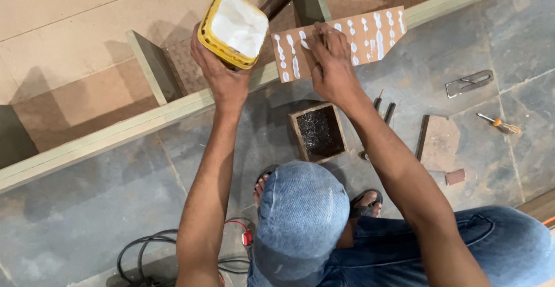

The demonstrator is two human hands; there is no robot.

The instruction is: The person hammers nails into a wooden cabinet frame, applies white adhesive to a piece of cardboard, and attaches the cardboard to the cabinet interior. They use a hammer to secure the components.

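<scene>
Our left hand (222,70) wraps closed around the yellow tub (233,28) of white glue; just beside it, our right hand's (330,67) fingertips press the glue-dabbed wooden strip (347,39).

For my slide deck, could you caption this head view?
Left hand holds a yellow tub of white glue while right hand dabs glue onto a wooden strip.
</scene>
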